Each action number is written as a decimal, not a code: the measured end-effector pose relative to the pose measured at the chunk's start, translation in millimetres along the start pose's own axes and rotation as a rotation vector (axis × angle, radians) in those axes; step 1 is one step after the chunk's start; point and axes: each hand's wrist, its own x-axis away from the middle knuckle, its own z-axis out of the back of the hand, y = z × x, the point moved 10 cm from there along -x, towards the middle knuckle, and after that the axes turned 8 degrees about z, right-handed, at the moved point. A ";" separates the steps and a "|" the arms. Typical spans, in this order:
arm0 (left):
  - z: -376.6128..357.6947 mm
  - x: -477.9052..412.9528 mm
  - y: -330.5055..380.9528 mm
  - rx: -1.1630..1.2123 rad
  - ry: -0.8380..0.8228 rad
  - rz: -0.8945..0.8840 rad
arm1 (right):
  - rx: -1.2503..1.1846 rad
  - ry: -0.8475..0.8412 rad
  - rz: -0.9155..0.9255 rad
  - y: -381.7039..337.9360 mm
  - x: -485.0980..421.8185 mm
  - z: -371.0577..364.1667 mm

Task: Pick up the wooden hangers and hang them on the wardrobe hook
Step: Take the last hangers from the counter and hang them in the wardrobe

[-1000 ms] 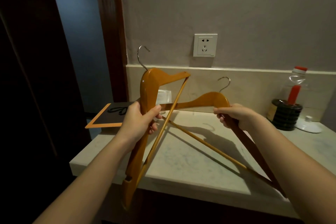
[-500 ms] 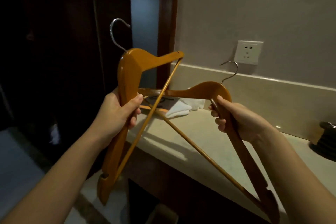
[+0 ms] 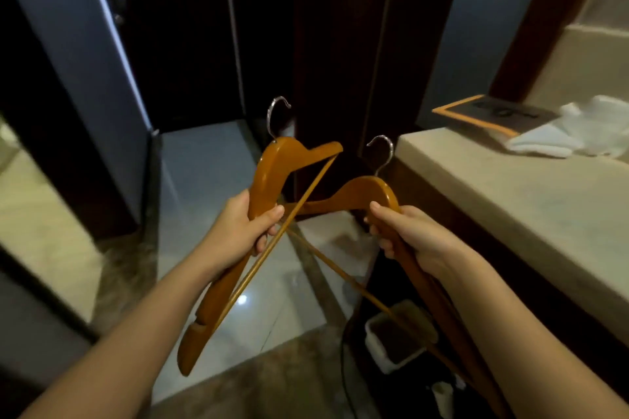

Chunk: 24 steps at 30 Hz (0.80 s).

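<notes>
- Dark wardrobe (image 3: 340, 44) straight ahead, interior mostly black; no hook or rail can be made out in it.
- Pale stone surface (image 3: 510, 207) on the right, with a dark orange-edged card (image 3: 490, 112) and a white cloth (image 3: 558, 143) at its far end; both hangers are off it, in the air over the tiled floor (image 3: 211, 180).
- Small white bin (image 3: 394, 340) on the floor below the surface.
- Left hanger (image 3: 269, 180) held tilted, metal hook up; left hand (image 3: 238, 231) grip clenched around its lower shoulder arm.
- Right hanger (image 3: 357, 194) held lower; right hand (image 3: 412, 238) grip clenched around its shoulder just under the hook.
- The two bottom bars cross between the hands, apparently touching.
- Step in hand, my read: carry both to the wardrobe. Do it well: pull the hands apart first so the crossed bars do not snag, keep both metal hooks pointing up and forward, find the wardrobe hook in the dark before reaching, hang one at a time.
</notes>
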 end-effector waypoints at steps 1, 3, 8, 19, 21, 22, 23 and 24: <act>7.3 3.8 -21.9 -0.010 0.005 0.048 | 0.016 -0.036 -0.024 14.5 -7.9 -17.3; 20.9 11.6 -67.5 -0.032 0.011 0.143 | 0.045 -0.093 -0.074 44.9 -21.5 -52.5; 55.0 33.2 -181.0 -0.046 0.042 0.398 | 0.163 -0.221 -0.208 127.9 -52.0 -133.2; 119.0 115.1 -383.0 0.037 0.061 0.941 | 0.420 -0.378 -0.427 265.0 -89.0 -221.0; 126.6 126.0 -404.8 0.038 0.028 0.987 | 0.457 -0.348 -0.465 283.5 -92.7 -218.0; 129.5 129.7 -414.3 0.030 0.008 1.007 | 0.490 -0.327 -0.489 292.5 -93.8 -213.4; 132.9 133.1 -423.0 0.015 0.000 1.032 | 0.517 -0.306 -0.521 302.7 -93.9 -207.2; 136.8 136.4 -431.9 -0.005 0.000 1.063 | 0.547 -0.288 -0.554 312.1 -93.5 -200.1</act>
